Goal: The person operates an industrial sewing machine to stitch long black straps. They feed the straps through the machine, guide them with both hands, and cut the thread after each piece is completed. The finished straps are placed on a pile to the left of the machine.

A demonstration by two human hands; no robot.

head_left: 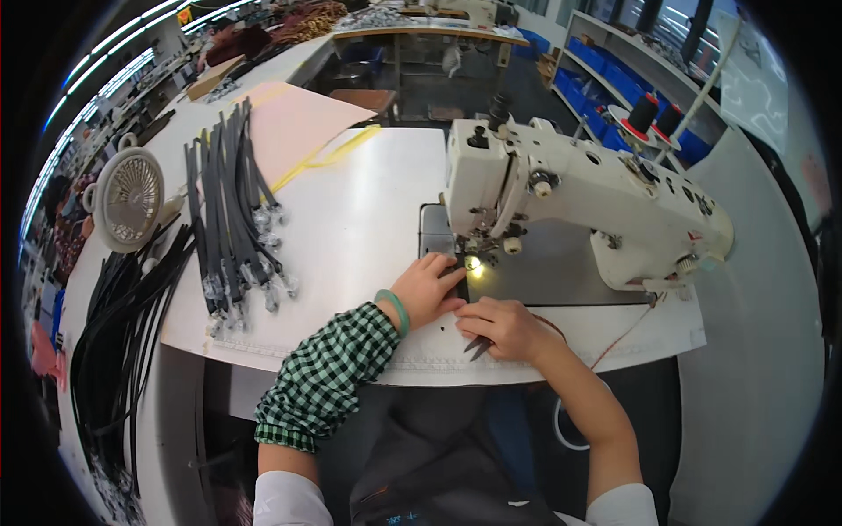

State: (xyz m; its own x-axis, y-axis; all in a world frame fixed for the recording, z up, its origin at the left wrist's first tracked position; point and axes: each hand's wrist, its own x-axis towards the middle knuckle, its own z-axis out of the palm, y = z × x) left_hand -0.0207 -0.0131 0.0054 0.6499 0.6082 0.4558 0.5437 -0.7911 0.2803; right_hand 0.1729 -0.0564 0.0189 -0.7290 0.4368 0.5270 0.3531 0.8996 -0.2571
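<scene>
Clearly, the work sits at the needle end of the white metal sewing machine (570, 171), where a short, narrow dark strip (461, 289) lies just on the wearer's side of the needle area, beside a glowing lamp spot (474, 265).

The left hand (423, 294), wearing a pale green bangle (393, 313) above a green-and-black checked fabric oversleeve (329, 377), reaches in just left of the machine's needle. Its fingers are slightly spread and rest palm down over the strip; whether they pinch it, I cannot tell.

The right hand (513, 329), in front of the machine's needle end, is curled round small dark-bladed metal snips (477, 348) whose blades jut out below the fingers. Its thumb and forefinger are close to the strip, but contact is unclear.

Well to the machine's left, on the white tabletop (360, 219), lies a bunch of flat grey straps (215, 210) with clear-wrapped ends. Farther left of the machine are a round white plastic basket (132, 200) and long black straps (114, 351) hanging past the edge. Left of and beyond the machine rests a pale pink sheet (294, 131) with yellow ribbon (329, 158); behind the machine's right end stand black thread cones (643, 112).
</scene>
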